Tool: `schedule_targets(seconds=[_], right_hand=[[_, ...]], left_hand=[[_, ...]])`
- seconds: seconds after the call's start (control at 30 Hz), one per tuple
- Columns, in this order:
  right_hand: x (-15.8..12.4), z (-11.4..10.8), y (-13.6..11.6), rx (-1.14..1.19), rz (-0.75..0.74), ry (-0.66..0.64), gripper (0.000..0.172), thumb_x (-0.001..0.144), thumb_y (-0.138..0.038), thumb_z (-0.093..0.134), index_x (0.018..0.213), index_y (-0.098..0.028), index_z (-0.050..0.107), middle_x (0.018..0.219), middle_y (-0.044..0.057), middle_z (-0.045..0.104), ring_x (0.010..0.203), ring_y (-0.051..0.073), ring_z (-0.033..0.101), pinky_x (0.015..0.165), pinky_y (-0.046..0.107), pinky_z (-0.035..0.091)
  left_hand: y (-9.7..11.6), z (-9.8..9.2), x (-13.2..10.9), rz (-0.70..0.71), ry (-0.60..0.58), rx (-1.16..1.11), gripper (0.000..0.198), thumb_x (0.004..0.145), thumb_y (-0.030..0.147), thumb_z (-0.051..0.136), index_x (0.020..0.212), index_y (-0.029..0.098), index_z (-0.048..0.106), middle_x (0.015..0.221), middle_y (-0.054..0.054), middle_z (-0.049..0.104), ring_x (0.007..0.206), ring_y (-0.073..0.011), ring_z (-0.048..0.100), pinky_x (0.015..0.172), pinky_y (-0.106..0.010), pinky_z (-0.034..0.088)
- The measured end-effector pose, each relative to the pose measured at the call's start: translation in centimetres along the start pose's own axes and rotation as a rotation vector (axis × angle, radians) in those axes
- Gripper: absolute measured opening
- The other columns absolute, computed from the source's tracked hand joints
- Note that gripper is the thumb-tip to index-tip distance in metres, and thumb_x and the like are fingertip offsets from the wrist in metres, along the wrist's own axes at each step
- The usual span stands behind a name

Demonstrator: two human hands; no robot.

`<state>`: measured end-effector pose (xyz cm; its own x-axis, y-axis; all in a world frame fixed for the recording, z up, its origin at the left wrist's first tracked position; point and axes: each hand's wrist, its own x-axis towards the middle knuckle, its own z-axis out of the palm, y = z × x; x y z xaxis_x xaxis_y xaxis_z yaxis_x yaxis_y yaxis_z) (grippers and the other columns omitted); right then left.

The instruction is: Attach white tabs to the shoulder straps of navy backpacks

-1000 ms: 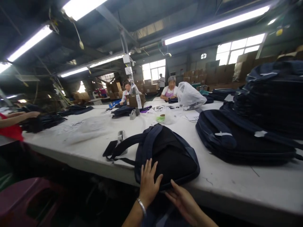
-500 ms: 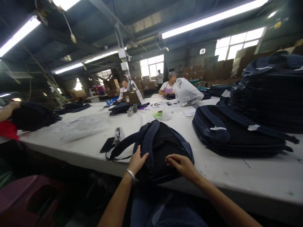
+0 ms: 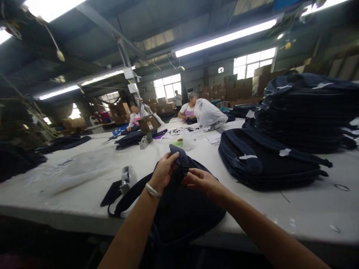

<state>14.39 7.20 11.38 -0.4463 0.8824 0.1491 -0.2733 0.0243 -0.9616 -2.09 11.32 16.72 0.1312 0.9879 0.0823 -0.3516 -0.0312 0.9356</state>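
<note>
A dark navy backpack (image 3: 190, 207) lies on the table's front edge, straps facing up. Its shoulder strap (image 3: 179, 154) is raised and bent over, with a black buckle (image 3: 185, 168) near its end. My left hand (image 3: 165, 170), a silver bracelet at the wrist, is closed around this strap. My right hand (image 3: 200, 181) pinches at the strap's lower end beside the buckle; the webbing between its fingers is partly hidden. The other strap (image 3: 130, 194) trails to the left over the table.
A tape dispenser (image 3: 128, 177) and a flat black object (image 3: 110, 193) sit left of the backpack. Navy backpacks (image 3: 269, 160) lie at right, before a tall stack (image 3: 303, 119). Beyond are a green tape roll (image 3: 178, 142), a white plastic bag (image 3: 209, 114) and two seated people.
My left hand has lifted the shoulder strap off the backpack. My right hand has moved left to the strap's buckle end. The view has turned right.
</note>
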Motion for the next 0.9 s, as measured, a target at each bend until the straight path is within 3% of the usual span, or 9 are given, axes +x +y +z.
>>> schedule_targets(seconds=[0.13,0.23,0.3,0.43,0.53,0.67,0.8,0.9], right_hand=[[1.9,-1.5,-2.3,0.029,-0.073,0.066,0.035,0.078,-0.039,0.070,0.104,-0.018,0.063,0.100,0.005,0.068,0.095,0.021,0.064,0.083,0.035,0.052],[2.9,-2.7,-3.9,-0.144,-0.147,0.166,0.029,0.077,-0.035,0.069,0.099,-0.018,0.062,0.088,0.002,0.067,0.077,0.017,0.064,0.065,0.028,0.054],[3.3,-3.5,-5.0,-0.270,-0.183,0.161,0.025,0.078,-0.036,0.067,0.096,-0.018,0.061,0.080,0.000,0.065,0.064,0.013,0.061,0.053,0.023,0.050],[4.1,-4.9,-6.5,-0.352,-0.202,0.050,0.025,0.083,-0.041,0.061,0.087,-0.016,0.059,0.070,-0.001,0.062,0.052,0.008,0.055,0.044,0.018,0.041],[4.4,-5.5,-6.4,-0.427,-0.198,0.072,0.030,0.084,-0.045,0.058,0.077,-0.016,0.057,0.062,-0.003,0.058,0.049,0.008,0.054,0.045,0.018,0.041],[4.6,-5.6,-3.9,-0.451,-0.191,0.046,0.032,0.083,-0.048,0.058,0.073,-0.018,0.054,0.059,-0.004,0.055,0.049,0.008,0.053,0.047,0.020,0.042],[4.7,-5.9,-1.1,-0.369,-0.145,0.033,0.033,0.083,-0.051,0.057,0.076,-0.018,0.054,0.063,-0.004,0.056,0.053,0.010,0.055,0.053,0.022,0.044],[5.1,-6.6,-0.4,-0.398,-0.146,0.056,0.031,0.082,-0.049,0.057,0.076,-0.019,0.059,0.065,-0.002,0.060,0.060,0.013,0.058,0.061,0.025,0.045]], left_hand=[[0.3,2.9,2.0,-0.213,-0.024,-0.113,0.009,0.082,0.022,0.062,0.083,0.013,0.063,0.073,-0.004,0.069,0.061,-0.0114,0.064,0.058,-0.020,0.051],[0.3,4.5,2.7,-0.327,-0.175,-0.069,0.028,0.083,0.042,0.060,0.080,0.014,0.064,0.072,-0.005,0.070,0.058,-0.0143,0.064,0.054,-0.023,0.051],[0.7,5.5,3.2,-0.344,-0.270,-0.024,0.038,0.082,0.052,0.058,0.084,0.014,0.065,0.076,-0.007,0.071,0.062,-0.0179,0.066,0.055,-0.027,0.053],[2.7,6.7,4.9,-0.238,-0.138,0.016,0.035,0.092,0.039,0.045,0.093,0.011,0.066,0.082,-0.011,0.073,0.071,-0.0196,0.069,0.058,-0.027,0.054],[4.0,6.5,6.4,-0.126,-0.069,0.044,0.035,0.095,0.032,0.039,0.095,0.008,0.065,0.089,-0.014,0.073,0.077,-0.0200,0.071,0.068,-0.030,0.055],[4.9,5.0,8.0,0.016,-0.014,0.021,0.039,0.095,0.037,0.040,0.092,0.007,0.065,0.093,-0.016,0.073,0.082,-0.0211,0.071,0.076,-0.033,0.055],[5.3,3.8,8.6,0.013,-0.037,0.085,0.041,0.094,0.041,0.043,0.094,0.006,0.065,0.096,-0.017,0.072,0.084,-0.0229,0.071,0.078,-0.036,0.056],[5.3,3.6,8.5,-0.006,-0.095,0.093,0.041,0.093,0.040,0.044,0.098,0.005,0.065,0.101,-0.019,0.071,0.088,-0.0236,0.070,0.081,-0.037,0.055]])
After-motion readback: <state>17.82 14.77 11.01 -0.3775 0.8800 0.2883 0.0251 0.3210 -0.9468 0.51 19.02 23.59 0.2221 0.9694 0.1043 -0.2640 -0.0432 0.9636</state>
